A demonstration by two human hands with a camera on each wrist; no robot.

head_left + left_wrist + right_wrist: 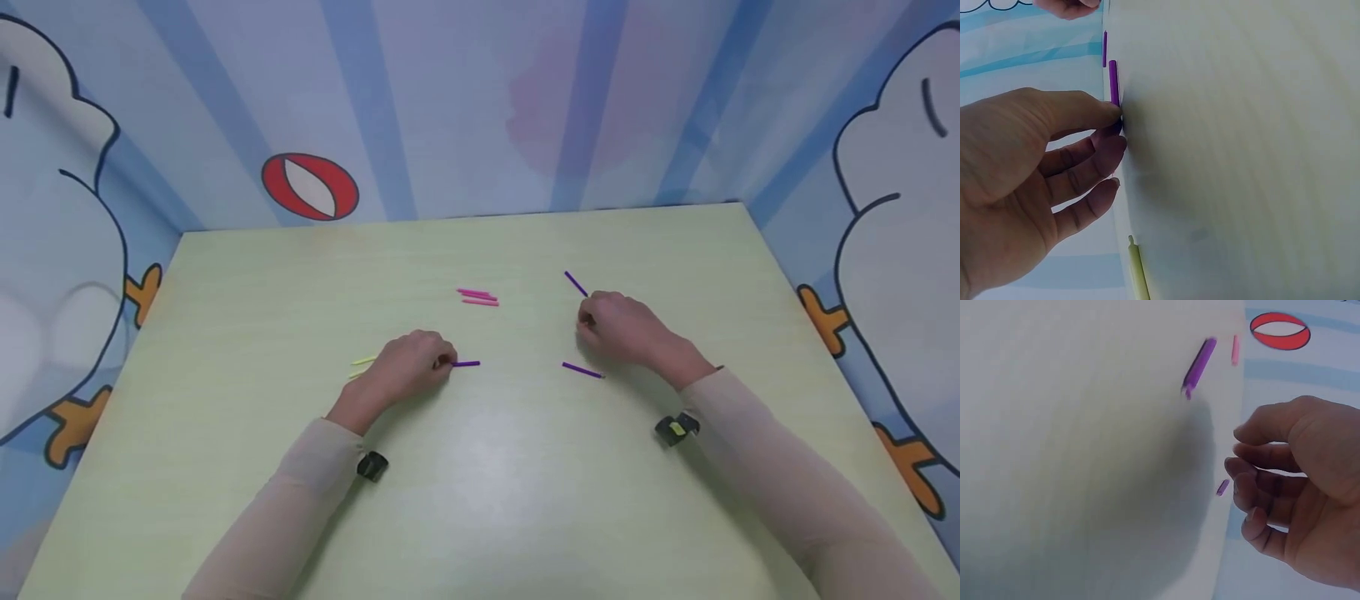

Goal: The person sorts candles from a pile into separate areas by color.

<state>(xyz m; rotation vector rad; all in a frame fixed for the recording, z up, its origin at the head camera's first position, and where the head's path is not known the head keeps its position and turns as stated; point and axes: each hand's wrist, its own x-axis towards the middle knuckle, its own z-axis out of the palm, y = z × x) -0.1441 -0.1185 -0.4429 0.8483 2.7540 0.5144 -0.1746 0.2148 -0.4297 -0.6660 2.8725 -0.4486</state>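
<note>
Left grip (408, 365) on purple stick (468, 363)

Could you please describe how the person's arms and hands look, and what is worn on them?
Plain, pale beige-pink fabric sleeves cover both arms to the wrists. The left hand and right hand are ungloved. A small black boxy device sits at the left wrist; another at the right shows a yellowish patch.

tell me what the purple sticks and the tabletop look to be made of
Purple sticks: probably plastic, smooth-looking and evenly coloured, one narrowing at its end; painted wood is possible. Tabletop: likely laminate, pale with faint grain-like streaks and a soft sheen.
</note>
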